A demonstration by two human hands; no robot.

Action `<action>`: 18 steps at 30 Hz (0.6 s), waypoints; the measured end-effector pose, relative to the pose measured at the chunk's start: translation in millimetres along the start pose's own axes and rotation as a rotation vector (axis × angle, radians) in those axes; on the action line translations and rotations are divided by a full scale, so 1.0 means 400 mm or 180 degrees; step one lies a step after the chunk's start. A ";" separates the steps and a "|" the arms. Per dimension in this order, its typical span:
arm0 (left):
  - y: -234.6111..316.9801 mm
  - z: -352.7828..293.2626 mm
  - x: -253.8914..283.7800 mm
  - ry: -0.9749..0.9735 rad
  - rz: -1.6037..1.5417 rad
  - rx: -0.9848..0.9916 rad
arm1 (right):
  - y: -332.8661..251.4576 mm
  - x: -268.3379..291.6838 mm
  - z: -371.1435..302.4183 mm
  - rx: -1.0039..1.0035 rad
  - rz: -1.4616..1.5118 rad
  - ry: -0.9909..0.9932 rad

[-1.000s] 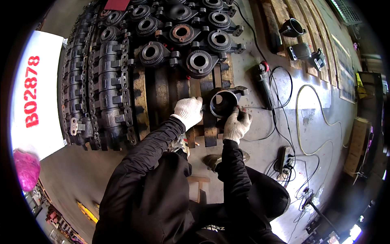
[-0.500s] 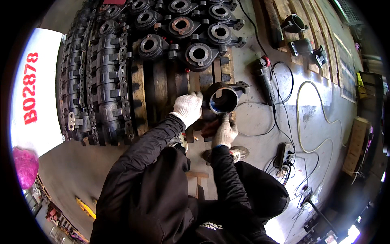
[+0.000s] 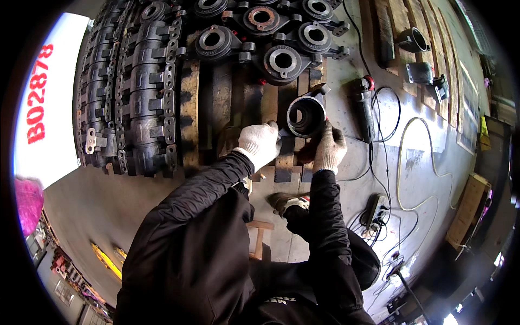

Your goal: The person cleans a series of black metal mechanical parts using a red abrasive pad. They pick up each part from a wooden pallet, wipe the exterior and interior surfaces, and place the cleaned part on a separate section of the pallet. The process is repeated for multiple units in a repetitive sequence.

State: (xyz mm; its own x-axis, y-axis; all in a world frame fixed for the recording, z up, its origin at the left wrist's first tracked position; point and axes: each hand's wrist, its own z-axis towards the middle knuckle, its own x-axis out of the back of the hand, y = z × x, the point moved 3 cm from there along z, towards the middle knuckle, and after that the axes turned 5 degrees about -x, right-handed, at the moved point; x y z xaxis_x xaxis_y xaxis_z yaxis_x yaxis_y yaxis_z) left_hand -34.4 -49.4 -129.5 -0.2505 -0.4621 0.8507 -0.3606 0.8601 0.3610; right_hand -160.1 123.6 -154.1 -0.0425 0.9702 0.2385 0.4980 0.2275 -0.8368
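A dark cast-metal cylindrical housing [image 3: 306, 116] stands at the pallet's near right, its round open end facing up toward me and a lug pointing to the far right. My left hand [image 3: 259, 144], in a white knit glove, is closed at its near-left side, where the opposite lug seems to be; the fingertips are partly hidden. My right hand [image 3: 331, 147], also gloved, grips the rim at the near right, fingers bent round the side. A dark reddish-brown patch below the housing, beside the right hand, is too shadowed to name.
Rows of similar housings [image 3: 283, 64] cover the far part of the wooden pallet [image 3: 190, 108]. Stacked linked metal parts [image 3: 147, 97] stand left. Right of the pallet lie an angle grinder [image 3: 364, 111], loose cables and a power strip [image 3: 375, 211]. Another pallet [image 3: 398, 65] holds several metal parts.
The housing has turned, its visible lug swinging from the right toward the far right, and its stepped bore now shows. My right hand has moved from its near edge to its right side.
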 end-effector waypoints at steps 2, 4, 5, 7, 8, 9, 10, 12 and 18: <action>0.001 -0.010 -0.010 0.0058 0.0016 0.0001 | -0.045 -0.008 -0.009 0.0531 -0.0316 -0.0019; 0.001 -0.011 -0.001 0.0114 0.0085 -0.0043 | -0.077 -0.032 0.012 0.1153 -0.0780 0.0015; -0.009 -0.001 0.001 -0.0004 -0.0200 0.0060 | -0.082 -0.040 0.021 0.1327 -0.1141 0.0026; -0.018 -0.003 0.002 -0.0208 -0.1045 0.0357 | -0.096 -0.033 0.030 0.1404 -0.1556 -0.0023; -0.030 0.009 -0.023 -0.0333 -0.1377 0.0232 | -0.105 -0.024 0.037 0.1461 -0.1703 -0.0163; -0.042 0.027 -0.047 -0.0462 -0.1630 0.0387 | -0.108 -0.019 0.041 0.1516 -0.1850 -0.0304; -0.045 0.044 -0.057 -0.0594 -0.1878 0.0542 | -0.101 -0.017 0.051 0.1304 -0.1747 -0.0347; -0.005 0.064 -0.077 -0.0895 -0.0208 -0.0979 | -0.078 -0.002 0.055 0.0942 -0.1503 -0.0235; 0.004 0.047 -0.119 -0.0396 -0.1626 0.0678 | 0.026 -0.014 -0.013 0.0212 -0.0271 0.0502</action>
State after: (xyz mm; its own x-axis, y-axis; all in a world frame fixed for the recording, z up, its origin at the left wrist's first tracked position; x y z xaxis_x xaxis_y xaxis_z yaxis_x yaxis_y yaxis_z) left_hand -39.9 -30.0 -176.5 -0.0959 -0.8412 0.5322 -0.6339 0.4638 0.6189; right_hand -150.3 120.2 -161.7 0.0568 0.9233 0.3798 0.4397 0.3184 -0.8398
